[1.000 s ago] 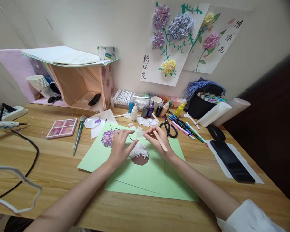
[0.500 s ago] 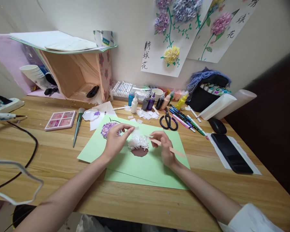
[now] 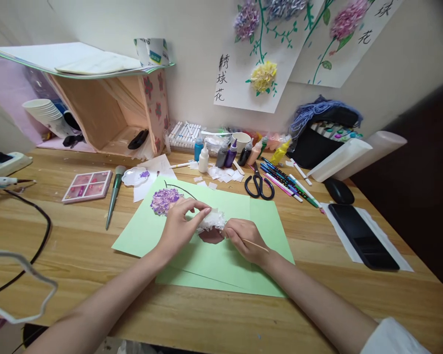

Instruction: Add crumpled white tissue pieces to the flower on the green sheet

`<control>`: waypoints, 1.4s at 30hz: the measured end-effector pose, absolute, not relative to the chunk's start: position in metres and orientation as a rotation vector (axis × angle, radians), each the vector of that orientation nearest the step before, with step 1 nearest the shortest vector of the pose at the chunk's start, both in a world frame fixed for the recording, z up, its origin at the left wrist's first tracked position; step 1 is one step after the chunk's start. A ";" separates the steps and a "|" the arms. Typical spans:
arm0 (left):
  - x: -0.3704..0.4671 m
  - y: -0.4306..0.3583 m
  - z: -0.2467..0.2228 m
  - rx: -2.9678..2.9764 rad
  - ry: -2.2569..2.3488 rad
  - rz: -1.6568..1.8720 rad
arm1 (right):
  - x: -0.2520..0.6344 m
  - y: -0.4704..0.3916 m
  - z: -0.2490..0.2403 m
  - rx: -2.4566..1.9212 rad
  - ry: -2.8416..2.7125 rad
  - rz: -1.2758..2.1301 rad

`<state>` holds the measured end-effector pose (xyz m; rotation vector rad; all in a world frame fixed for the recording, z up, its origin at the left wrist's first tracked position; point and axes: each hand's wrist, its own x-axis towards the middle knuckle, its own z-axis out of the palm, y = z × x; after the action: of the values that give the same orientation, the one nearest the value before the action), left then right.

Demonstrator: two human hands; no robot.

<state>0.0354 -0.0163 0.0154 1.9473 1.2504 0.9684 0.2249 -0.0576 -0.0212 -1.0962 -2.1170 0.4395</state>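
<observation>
Back from the worktop's [image 3: 192, 317] front edge, a white paper cluster [image 3: 217, 218] (probably light, crushable, best pinched at its tips) is flanked by the narrowed left hand [image 3: 182, 223], hold unclear, and the right hand [image 3: 246, 239], gripping a wooden stick [image 3: 257, 245].

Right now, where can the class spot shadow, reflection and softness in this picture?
Head view: soft shadows lie below the left hand and right hand on the green paper; head view: faint reflection on the black phone; head view: the white cable at the left edge looks slightly soft.
</observation>
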 end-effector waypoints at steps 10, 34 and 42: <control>0.044 -0.031 0.004 2.302 1.195 0.652 | 0.225 -0.059 -0.023 -1.242 -1.830 0.665; 0.050 -0.028 -0.003 2.500 1.224 0.712 | 0.224 -0.060 -0.019 -1.115 -1.957 0.497; 0.048 -0.023 0.000 2.344 1.339 0.836 | 0.224 -0.060 -0.023 -1.208 -1.875 0.572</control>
<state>0.0477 -0.0228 0.0002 2.3438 1.3394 0.8358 0.2244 -0.0598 -0.0231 -1.2082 -1.8749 0.5724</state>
